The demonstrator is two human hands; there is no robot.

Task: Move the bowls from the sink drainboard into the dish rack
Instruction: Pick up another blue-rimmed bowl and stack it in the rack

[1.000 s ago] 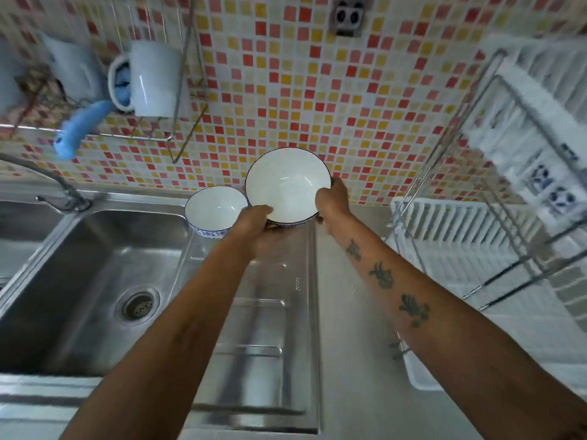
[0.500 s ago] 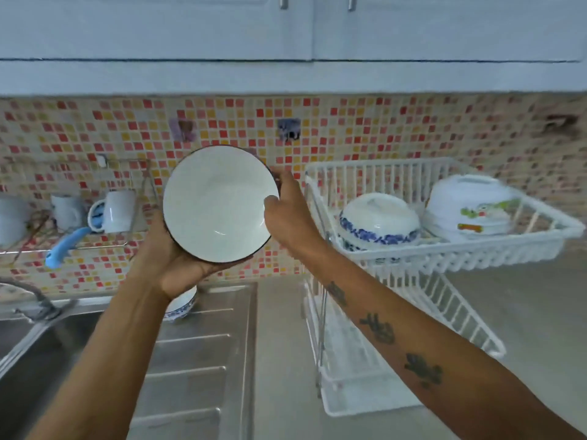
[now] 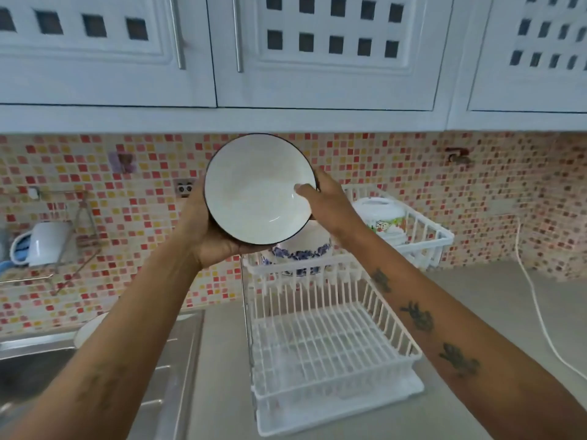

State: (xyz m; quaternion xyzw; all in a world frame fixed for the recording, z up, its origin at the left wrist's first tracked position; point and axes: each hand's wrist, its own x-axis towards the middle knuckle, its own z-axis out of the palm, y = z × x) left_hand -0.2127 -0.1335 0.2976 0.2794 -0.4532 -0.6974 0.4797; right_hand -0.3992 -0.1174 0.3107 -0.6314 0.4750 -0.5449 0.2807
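From the head camera, both hands hold a round white ceramic bowl with a thin dark rim [image 3: 259, 188] up in front of the mosaic-tiled wall, its inside tipped toward the camera. The left hand [image 3: 208, 230] cups it from below and behind with fingers curled round the underside; the right hand [image 3: 327, 201] grips the right rim, thumb pressed inside the bowl.

Just below and behind the bowl, the white plastic two-tier dish rack [image 3: 320, 341] stands on the grey counter. Its upper tier carries an upturned white bowl with blue floral pattern [image 3: 301, 249] and an upturned white bowl with green and red print [image 3: 381, 214]; the lower tier is bare.

On the steel sink drainboard [image 3: 178, 369] at lower left, the edge of another white bowl [image 3: 90, 328] shows past the left forearm.
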